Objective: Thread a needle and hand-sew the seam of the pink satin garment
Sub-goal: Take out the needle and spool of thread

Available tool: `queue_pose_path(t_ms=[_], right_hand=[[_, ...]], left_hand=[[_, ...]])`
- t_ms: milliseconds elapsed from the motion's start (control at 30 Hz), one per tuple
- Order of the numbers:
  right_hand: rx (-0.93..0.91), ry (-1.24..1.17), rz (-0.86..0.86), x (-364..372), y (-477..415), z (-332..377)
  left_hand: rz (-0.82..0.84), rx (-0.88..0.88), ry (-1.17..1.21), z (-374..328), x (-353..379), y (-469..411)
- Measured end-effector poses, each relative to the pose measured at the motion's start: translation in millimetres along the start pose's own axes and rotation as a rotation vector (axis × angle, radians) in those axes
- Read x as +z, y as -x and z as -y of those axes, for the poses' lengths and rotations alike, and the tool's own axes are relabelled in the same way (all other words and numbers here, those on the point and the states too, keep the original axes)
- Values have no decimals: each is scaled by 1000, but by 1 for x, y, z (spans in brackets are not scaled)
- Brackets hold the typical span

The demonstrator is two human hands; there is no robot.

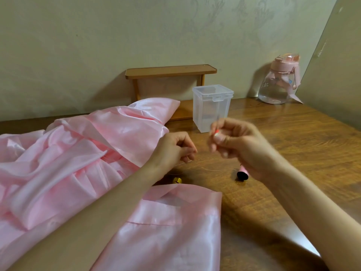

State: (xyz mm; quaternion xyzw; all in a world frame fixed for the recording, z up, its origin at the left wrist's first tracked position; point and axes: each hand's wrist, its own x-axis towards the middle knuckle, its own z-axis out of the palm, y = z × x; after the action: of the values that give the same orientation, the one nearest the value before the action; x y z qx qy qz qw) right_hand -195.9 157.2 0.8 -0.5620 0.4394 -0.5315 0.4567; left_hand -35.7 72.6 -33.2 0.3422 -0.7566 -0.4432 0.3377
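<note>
The pink satin garment (82, 163) lies crumpled over the left half of the wooden table, with a flat part near the front edge. My left hand (175, 149) hovers beside it, fingertips pinching a thin pale thread (197, 163) that trails across the table. My right hand (232, 139) is raised and blurred, fingers curled round a small item with a red-orange tip; a thin line, perhaps the needle, rises above it. A pink thread spool (242, 173) with a black end lies on the table under my right wrist.
A clear plastic box (212, 108) with a lid stands behind my hands. A small wooden shelf (170, 72) sits against the wall. A pink-capped water bottle (277, 83) stands at back right. A small gold object (176, 180) lies by my left forearm.
</note>
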Motion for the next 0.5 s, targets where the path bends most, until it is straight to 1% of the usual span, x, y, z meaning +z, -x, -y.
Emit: queue_pose_path(t_ms=[67,100,133,233,300,333,433,500], right_hand=[[-6,-104,-53,-10,-1,7],[12,-89,-98,-16,-1,7],[36,-21,-157,-20,-2,5],[57,216,-320,-32,-7,-7],[35,345,-372,-38,-11,-15],[21,469,-386,-41,-14,-20],[57,878,-329,-43,-26,-40],[102,1029,-274,-41,-36,-50]], left_hand=[[-8,-59,51,2,-1,1],[0,-55,69,0,-3,-1],[11,-33,64,-3,-4,-2],[38,33,23,-7,-6,-5],[44,33,7,-5,-6,-6],[47,30,-4,-4,-7,-6],[77,23,-43,-2,-10,-7],[96,18,-58,-1,-11,-7]])
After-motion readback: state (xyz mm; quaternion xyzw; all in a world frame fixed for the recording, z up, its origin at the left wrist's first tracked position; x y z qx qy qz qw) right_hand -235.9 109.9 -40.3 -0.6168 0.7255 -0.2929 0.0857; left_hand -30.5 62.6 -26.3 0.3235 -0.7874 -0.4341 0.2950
